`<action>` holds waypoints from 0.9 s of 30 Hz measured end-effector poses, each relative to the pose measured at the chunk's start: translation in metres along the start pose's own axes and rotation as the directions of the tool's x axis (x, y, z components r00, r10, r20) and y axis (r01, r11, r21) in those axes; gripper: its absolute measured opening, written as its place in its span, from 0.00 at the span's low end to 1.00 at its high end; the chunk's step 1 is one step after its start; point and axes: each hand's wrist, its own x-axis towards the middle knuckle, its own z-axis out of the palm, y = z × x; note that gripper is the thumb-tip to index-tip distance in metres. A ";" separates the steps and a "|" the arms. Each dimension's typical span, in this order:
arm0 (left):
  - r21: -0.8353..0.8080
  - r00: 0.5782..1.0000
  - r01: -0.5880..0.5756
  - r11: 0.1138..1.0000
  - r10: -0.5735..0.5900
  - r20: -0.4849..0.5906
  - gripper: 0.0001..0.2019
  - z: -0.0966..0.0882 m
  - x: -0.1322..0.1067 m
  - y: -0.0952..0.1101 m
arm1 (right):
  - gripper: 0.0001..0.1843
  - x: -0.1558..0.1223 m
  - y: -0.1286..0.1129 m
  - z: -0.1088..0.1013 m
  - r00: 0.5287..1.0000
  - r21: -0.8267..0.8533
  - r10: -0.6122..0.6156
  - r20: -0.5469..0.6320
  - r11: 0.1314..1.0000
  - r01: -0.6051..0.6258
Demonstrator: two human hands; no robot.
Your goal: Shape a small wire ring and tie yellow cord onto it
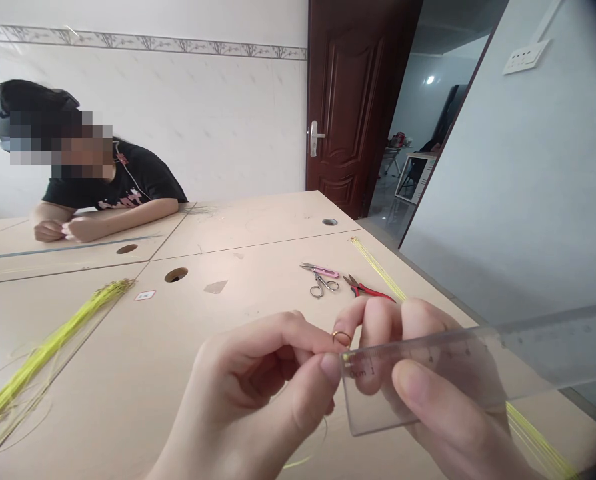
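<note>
My left hand [263,373] is closed, thumb and forefinger pinched at the base of a small gold-coloured ring [342,335]. A bit of yellow cord [347,360] shows there behind the ruler's zero end; how it joins the ring is too small to tell. My right hand [438,387] grips a clear plastic ruler [378,413], its thumb in front and its fingers behind. The ruler slants up to the right, and its zero end touches my left thumb tip. The right forefinger is bent close against the ring.
Pink-handled snips [325,271], small scissors [323,287] and red-handled pliers [371,291] lie beyond my hands. Yellow cord bundles lie at left [53,353] and right [378,267]. A person [143,170] leans on the table [258,220] at far left. The table has cable holes [177,275].
</note>
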 end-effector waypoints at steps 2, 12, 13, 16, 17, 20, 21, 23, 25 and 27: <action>0.062 0.998 -0.005 0.998 0.008 -0.054 0.08 0.001 0.001 0.002 | 0.15 0.000 0.000 -0.001 1.000 -0.011 0.000 0.007 1.000 0.000; 0.095 0.995 -0.003 0.995 0.013 -0.104 0.09 0.004 0.002 0.003 | 0.15 0.001 0.000 -0.003 1.000 -0.068 -0.005 -0.008 0.998 0.005; 0.078 0.995 0.001 0.997 0.006 -0.095 0.08 0.003 0.003 0.002 | 0.15 0.001 0.000 -0.003 1.000 -0.068 -0.012 -0.002 0.998 0.012; -0.013 0.999 0.018 1.000 -0.018 -0.033 0.05 0.002 0.003 -0.001 | 0.16 0.001 0.000 -0.003 1.000 -0.064 -0.014 0.010 0.998 0.015; -0.046 1.000 0.021 0.999 -0.021 -0.008 0.06 0.002 0.002 -0.001 | 0.16 0.001 0.000 -0.003 1.000 -0.061 -0.013 0.010 0.998 0.013; -0.095 0.999 0.037 0.995 -0.034 0.036 0.08 -0.001 0.000 -0.002 | 0.15 0.001 -0.001 -0.004 1.000 -0.057 -0.001 0.008 0.998 0.001; -0.095 0.999 0.038 0.995 -0.034 0.041 0.08 -0.001 -0.001 -0.002 | 0.15 0.000 -0.001 -0.004 1.000 -0.058 0.001 0.005 0.998 -0.001; -0.093 0.998 0.038 0.995 -0.034 0.045 0.09 -0.001 -0.001 -0.001 | 0.14 0.000 -0.001 -0.004 1.000 -0.067 0.005 0.000 0.998 -0.005; -0.093 0.998 0.038 0.995 -0.033 0.048 0.09 -0.001 -0.001 0.000 | 0.13 0.000 0.000 -0.004 1.000 -0.072 0.005 -0.005 0.997 -0.005; -0.091 0.998 0.037 0.995 -0.032 0.060 0.09 0.000 0.000 0.000 | 0.13 0.001 0.000 -0.004 1.000 -0.068 0.010 -0.003 0.998 -0.010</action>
